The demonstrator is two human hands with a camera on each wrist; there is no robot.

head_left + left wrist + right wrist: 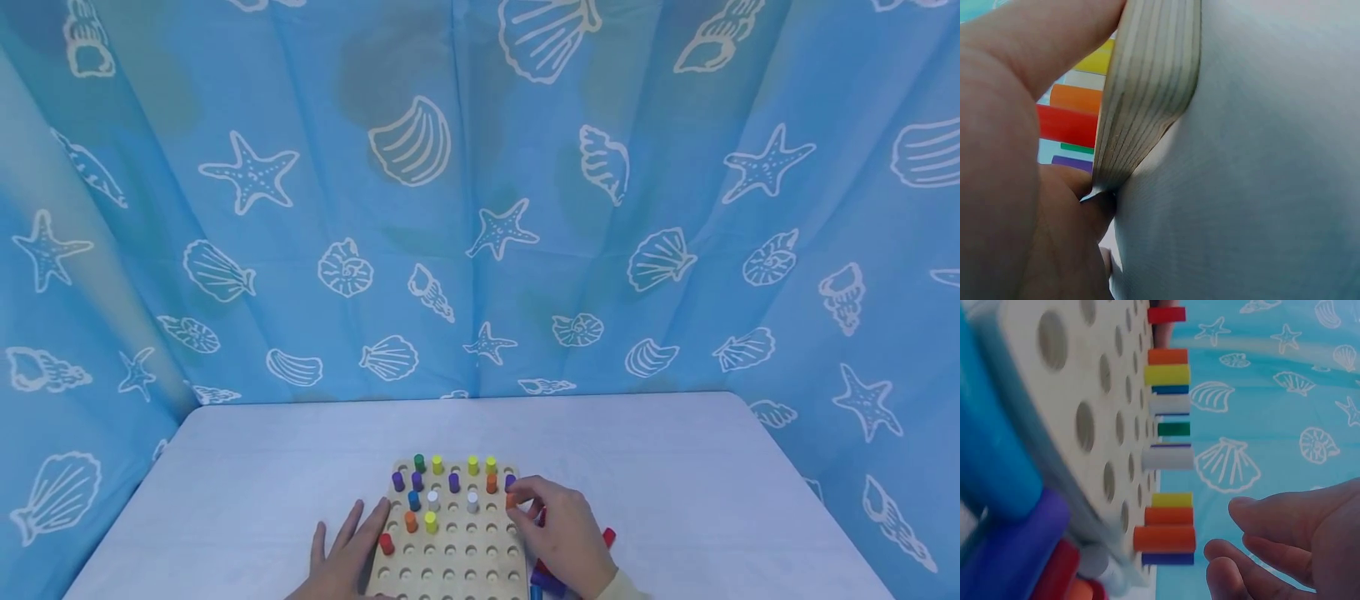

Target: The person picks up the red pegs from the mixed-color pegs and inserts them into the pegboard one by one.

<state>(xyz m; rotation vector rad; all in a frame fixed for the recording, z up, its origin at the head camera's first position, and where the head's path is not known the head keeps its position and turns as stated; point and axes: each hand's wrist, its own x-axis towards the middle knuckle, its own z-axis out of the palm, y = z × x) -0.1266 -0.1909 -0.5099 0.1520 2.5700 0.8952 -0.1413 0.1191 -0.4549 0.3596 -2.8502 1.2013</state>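
Note:
A wooden pegboard [461, 562] stands on the table with coloured pegs upright in its far rows. My left hand [341, 554] rests with spread fingers along its left edge; in the left wrist view, the thumb and fingers lie against the board's layered side [1154, 75], near a red peg [1067, 125]. At the right edge my right hand [562, 533] is beside an orange peg [1165, 539] seated in the board. The right wrist view shows its thumb and fingers parted and a small gap from that peg. Behind it is a purple peg [1168, 559].
Loose pegs lie right of the board, partly beneath my right hand: a red peg [609, 537], a purple peg [550, 582] and a blue peg [536, 592] among them. A white cloth [675, 467] covers the table. Behind it hangs a blue shell-print curtain [465, 283].

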